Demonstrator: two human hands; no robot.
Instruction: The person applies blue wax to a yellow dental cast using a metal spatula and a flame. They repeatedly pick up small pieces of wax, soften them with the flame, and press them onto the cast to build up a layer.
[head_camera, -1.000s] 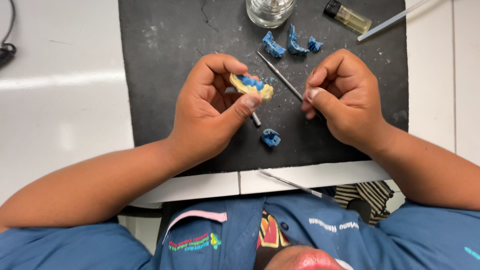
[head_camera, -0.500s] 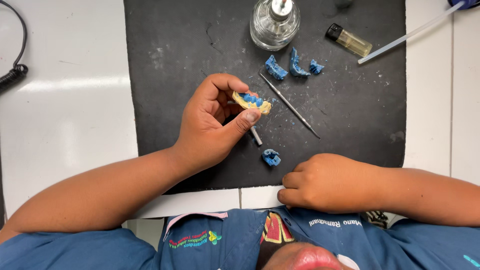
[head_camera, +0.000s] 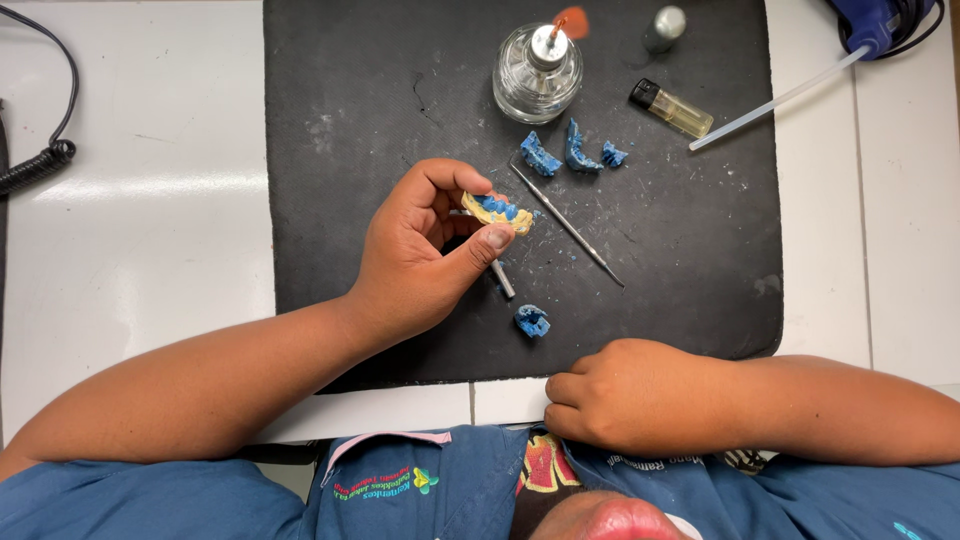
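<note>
The left hand (head_camera: 420, 250) is raised over the black mat (head_camera: 350, 120), thumb and fingers pinching a small yellow dental cast (head_camera: 497, 212) with blue wax along its top. The cast sits near the middle of the mat, held just above it. A short metal tool (head_camera: 502, 279) pokes out from under the left thumb and lies on the mat.

The right hand (head_camera: 630, 395) is curled into a loose fist at the near edge of the mat, resting on the white table (head_camera: 150, 220) by the person's blue shirt; whether it holds anything cannot be told.

A thin metal probe (head_camera: 566, 225) lies slantwise on the mat just right of the cast. Beyond it, toward the far edge of the mat, three blue wax pieces (head_camera: 570, 155) lie close together. Another blue wax lump (head_camera: 532, 321) lies on the mat between the two hands. A glass spirit lamp (head_camera: 537, 72) stands at the far edge of the mat with a small flame at its wick. Right of the lamp lies a yellow lighter (head_camera: 672, 108), and a white tube (head_camera: 775, 100) crosses the mat's far right corner. A black coiled cord (head_camera: 40, 165) lies on the table well left of the mat.
</note>
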